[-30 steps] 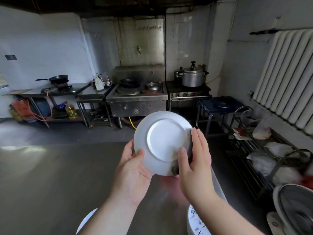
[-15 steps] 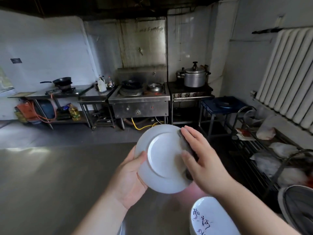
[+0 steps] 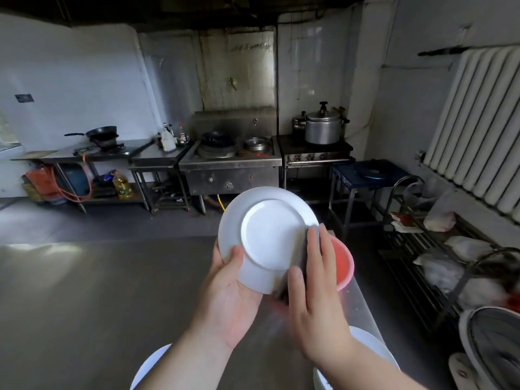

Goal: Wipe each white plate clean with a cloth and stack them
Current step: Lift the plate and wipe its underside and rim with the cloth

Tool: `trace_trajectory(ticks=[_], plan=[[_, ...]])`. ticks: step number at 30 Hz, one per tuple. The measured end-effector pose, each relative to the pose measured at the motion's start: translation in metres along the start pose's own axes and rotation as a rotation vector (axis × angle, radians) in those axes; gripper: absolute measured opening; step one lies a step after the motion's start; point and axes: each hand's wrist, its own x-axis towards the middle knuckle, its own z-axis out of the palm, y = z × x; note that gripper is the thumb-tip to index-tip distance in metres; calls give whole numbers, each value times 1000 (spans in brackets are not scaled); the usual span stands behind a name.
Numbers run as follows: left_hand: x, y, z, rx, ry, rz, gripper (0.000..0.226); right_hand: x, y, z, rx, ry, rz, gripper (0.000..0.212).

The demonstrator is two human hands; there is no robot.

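Observation:
I hold a white plate [image 3: 267, 235] up over the steel table, its underside facing me. My left hand [image 3: 228, 299] grips its lower left rim, thumb on the back. My right hand [image 3: 315, 299] presses a dark grey cloth [image 3: 299, 263] against the plate's right edge, fingers flat over it. Another white plate [image 3: 149, 367] lies on the table at the bottom left, partly hidden by my left forearm. A further white plate [image 3: 365, 342] shows at the bottom right behind my right forearm.
A pink bowl [image 3: 342, 263] sits on the steel table [image 3: 84, 305] just behind my right hand. A wire rack with bags [image 3: 439, 263] and a fan [image 3: 495, 350] stand to the right. Stoves [image 3: 230, 164] and a pressure cooker [image 3: 322, 128] line the far wall.
My right hand slid with the cloth from the plate's upper right rim down to its lower right edge. The view tilted, and the pink bowl came into sight.

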Motion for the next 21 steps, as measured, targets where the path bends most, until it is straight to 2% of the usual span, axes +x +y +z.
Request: trace_trajectory(ticks=[3,5,8,10,12,15,17,19,21], plan=[[-5,-6,-4,53,-116,-53,56,4,7,-7,36,138,63,59],[-4,1,-8,106,-119,-116,63,33,8,-27,29,165,104,51],[3,15,-10,149,-42,-226,54,72,7,-58,10,8,48,36],[3,16,-9,145,-3,-264,53,81,9,-69,-5,-54,42,32],[2,6,-4,118,11,-239,50,69,14,-69,-39,-51,79,37],[-1,-21,8,10,61,-130,44,17,14,-41,-131,30,84,57],[-3,-37,18,-23,106,-129,40,-18,11,-17,-206,69,52,70],[-4,-47,25,-22,102,-165,42,-25,17,-12,-279,71,58,71],[-3,-59,32,-37,63,-195,44,-8,29,-27,-354,33,117,62]])
